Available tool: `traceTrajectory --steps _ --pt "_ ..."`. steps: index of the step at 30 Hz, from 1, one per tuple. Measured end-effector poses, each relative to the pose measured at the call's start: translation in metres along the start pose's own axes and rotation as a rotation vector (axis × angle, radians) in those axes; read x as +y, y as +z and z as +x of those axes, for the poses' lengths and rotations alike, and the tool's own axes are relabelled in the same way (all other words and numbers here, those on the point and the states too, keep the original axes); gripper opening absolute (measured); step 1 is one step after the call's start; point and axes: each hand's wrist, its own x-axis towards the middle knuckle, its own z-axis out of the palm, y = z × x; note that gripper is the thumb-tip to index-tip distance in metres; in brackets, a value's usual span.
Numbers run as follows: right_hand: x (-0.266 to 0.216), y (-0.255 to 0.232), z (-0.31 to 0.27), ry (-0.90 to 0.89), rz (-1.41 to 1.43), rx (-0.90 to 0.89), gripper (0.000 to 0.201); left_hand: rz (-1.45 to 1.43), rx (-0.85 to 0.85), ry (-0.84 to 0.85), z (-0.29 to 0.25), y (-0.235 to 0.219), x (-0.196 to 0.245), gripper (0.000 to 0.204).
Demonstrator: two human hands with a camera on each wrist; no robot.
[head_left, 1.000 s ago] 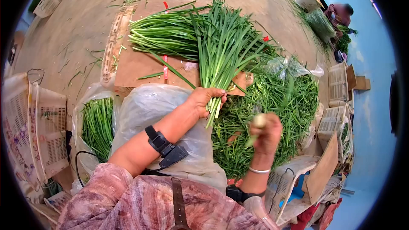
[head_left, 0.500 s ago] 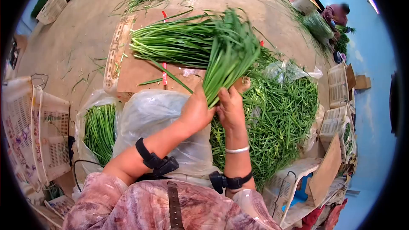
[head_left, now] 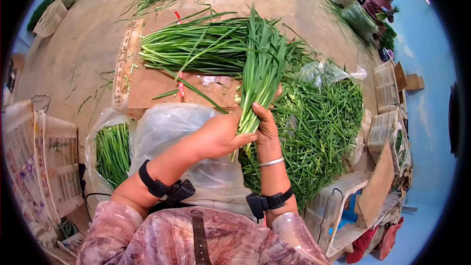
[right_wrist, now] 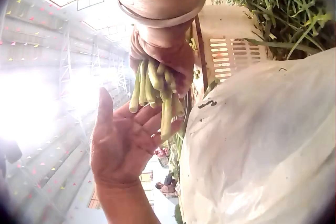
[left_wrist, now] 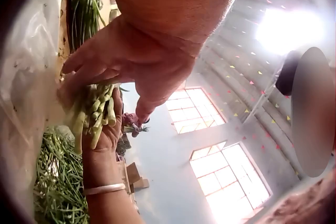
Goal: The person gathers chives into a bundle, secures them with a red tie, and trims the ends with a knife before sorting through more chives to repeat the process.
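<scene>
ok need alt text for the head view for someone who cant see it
Two bare hands hold a bunch of green chives upright: the right hand grips its stems, the open left hand presses against them. More chives lie on cardboard beyond and in a heap at right.

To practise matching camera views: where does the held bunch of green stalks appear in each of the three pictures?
Head: bunch of green stalks at centre, fanning upward from both hands.
Left wrist: its pale cut ends at left-centre, below the left hand.
Right wrist: cut ends at upper centre, gripped by the right hand.
Shared landmark: silver bangle.
</scene>
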Motion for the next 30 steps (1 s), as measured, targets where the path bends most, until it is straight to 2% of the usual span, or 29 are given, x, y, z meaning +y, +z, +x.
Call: traceTrajectory --steps 2,3,5,7,9,10,11,13,15,17,18,19,20,21,22,23,25,26,28,29,30 --pt "-0.005 -0.004 0.002 0.053 0.024 -0.062 0.052 0.294 0.066 -0.048 0.001 -0.002 0.003 0.039" --pt "-0.005 0.0 -0.001 -0.003 0.043 -0.041 0.057 0.296 0.072 -0.054 0.004 -0.003 -0.002 0.039" --pt "-0.004 -0.004 -0.002 0.022 0.079 -0.01 0.06 0.072 0.366 0.024 0.013 -0.007 -0.013 0.031" --pt "-0.002 0.0 -0.006 0.07 0.103 -0.001 0.062 0.102 0.362 -0.05 0.018 -0.004 -0.012 0.027" --pt "0.005 -0.002 -0.001 -0.044 0.053 0.065 0.041 0.34 0.412 0.148 0.025 0.019 -0.027 0.027" --pt "0.008 -0.012 0.004 -0.005 0.102 0.076 0.038 0.377 0.349 0.105 0.029 0.029 -0.033 0.031" --pt "0.007 -0.008 0.005 0.003 0.101 0.069 0.038 0.38 0.357 0.098 0.03 0.026 -0.029 0.031" --pt "0.007 0.002 0.002 -0.034 0.008 0.094 0.038 0.543 0.457 0.214 0.027 0.021 -0.02 0.031" --pt "0.003 -0.002 0.006 0.03 0.006 0.058 0.048 0.541 0.415 0.2 0.026 0.009 -0.022 0.031" --pt "-0.003 0.009 0.007 0.082 0.041 0.014 0.046 0.277 0.26 0.26 0.033 0.0 -0.036 0.031" --pt "-0.004 0.025 0.001 -0.009 -0.007 0.106 0.045 0.161 0.284 0.307 0.035 -0.012 -0.05 0.033" --pt "-0.007 0.0 0.004 0.116 0.049 0.022 0.04 0.057 0.066 0.213 0.043 -0.05 -0.05 0.035" --pt "-0.008 -0.001 0.004 0.138 0.079 0.052 0.037 -0.06 0.467 -0.041 0.033 -0.06 -0.047 0.036" --pt "-0.007 -0.001 0.004 0.161 0.108 0.084 0.034 0.344 0.686 -0.073 0.037 -0.073 -0.075 0.04" --pt "-0.009 0.003 0.002 0.135 0.095 0.082 0.03 0.61 0.766 -0.107 0.039 -0.084 -0.092 0.043" --pt "-0.011 0.006 0.003 0.135 0.086 0.071 0.03 0.721 0.437 -0.364 0.042 -0.097 -0.095 0.032" --pt "-0.011 0.006 -0.001 0.108 0.036 0.118 0.032 0.763 0.492 -0.348 0.05 -0.096 -0.12 0.014" --pt "-0.014 0.009 -0.002 0.105 0.026 0.121 0.033 0.762 0.493 -0.345 0.049 -0.102 -0.118 0.014" --pt "-0.023 0.004 -0.006 0.103 0.002 0.126 0.038 0.869 0.497 -0.131 0.044 -0.118 -0.115 0.007" --pt "-0.029 0.006 -0.009 0.108 0.003 0.139 0.042 0.906 0.586 -0.029 0.046 -0.131 -0.125 0.009" --pt "-0.037 0.01 -0.014 0.093 -0.016 0.132 0.044 0.953 0.605 0.036 0.049 -0.151 -0.132 0.01"
